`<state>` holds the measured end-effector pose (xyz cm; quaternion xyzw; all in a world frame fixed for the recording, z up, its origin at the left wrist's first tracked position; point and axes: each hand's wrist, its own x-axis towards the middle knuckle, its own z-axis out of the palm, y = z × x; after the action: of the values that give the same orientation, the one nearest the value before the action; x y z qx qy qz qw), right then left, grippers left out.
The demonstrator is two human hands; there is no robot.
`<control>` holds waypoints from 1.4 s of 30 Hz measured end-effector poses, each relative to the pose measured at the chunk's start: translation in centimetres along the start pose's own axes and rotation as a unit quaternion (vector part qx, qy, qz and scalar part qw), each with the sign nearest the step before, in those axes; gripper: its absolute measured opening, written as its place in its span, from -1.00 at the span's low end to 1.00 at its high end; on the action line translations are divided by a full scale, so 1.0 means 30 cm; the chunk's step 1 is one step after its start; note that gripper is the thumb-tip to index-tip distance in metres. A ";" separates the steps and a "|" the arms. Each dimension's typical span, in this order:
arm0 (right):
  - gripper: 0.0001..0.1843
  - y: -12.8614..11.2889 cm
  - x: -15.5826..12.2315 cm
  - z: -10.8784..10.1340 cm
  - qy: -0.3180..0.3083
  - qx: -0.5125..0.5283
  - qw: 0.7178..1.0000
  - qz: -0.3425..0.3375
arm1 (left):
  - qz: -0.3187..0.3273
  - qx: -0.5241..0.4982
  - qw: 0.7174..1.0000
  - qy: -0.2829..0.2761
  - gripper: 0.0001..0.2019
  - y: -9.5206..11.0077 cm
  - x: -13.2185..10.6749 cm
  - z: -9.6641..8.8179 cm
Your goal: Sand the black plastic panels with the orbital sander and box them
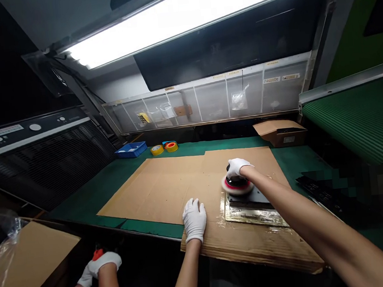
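My right hand [238, 167], in a white glove, is wrapped round the black top of a polisher [238, 187] with a red and white round pad. The pad rests on a dark flat panel [255, 197], which sits within a tape-covered frame [253, 219]. Under the frame is a stack of cardboard [255, 245]. My left hand [195, 220], also gloved, lies flat on the cardboard near its front edge, fingers stretched forward and holding nothing. My right forearm hides part of the panel.
A co-worker's gloved hands [103, 262] hold something orange-red beside a cardboard box [30, 263] at lower left. A blue tray [131, 150] and yellow tape rolls [157, 150] stand at the back. An open carton [283, 134] and black parts [321, 189] lie right.
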<state>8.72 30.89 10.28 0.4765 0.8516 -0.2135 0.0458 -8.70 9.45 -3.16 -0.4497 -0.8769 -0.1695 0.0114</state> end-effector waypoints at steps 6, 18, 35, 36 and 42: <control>-0.29 0.004 0.002 0.009 0.000 -0.011 1.000 -0.006 | 0.001 -0.008 1.000 -0.002 -0.62 0.000 -0.004 -0.001; -0.51 -0.065 -0.113 0.068 0.037 -0.039 0.995 -0.089 | -0.001 -0.007 1.000 0.001 -0.63 0.009 -0.013 -0.003; -0.74 0.052 -0.396 0.186 0.150 -0.072 0.983 -0.081 | 0.024 -0.011 1.000 0.007 -0.64 0.008 -0.015 0.008; -0.73 0.048 -0.386 0.178 0.164 -0.071 0.982 -0.054 | 0.025 -0.012 1.000 0.006 -0.64 0.008 -0.015 0.007; -0.72 0.045 -0.342 0.152 0.140 -0.077 0.981 -0.107 | 0.028 -0.012 1.000 0.007 -0.65 0.001 -0.019 0.008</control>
<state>14.83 21.51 8.61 0.4029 0.9096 -0.0817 -0.0603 -8.30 9.10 -3.47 -0.4728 -0.8618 -0.1829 0.0162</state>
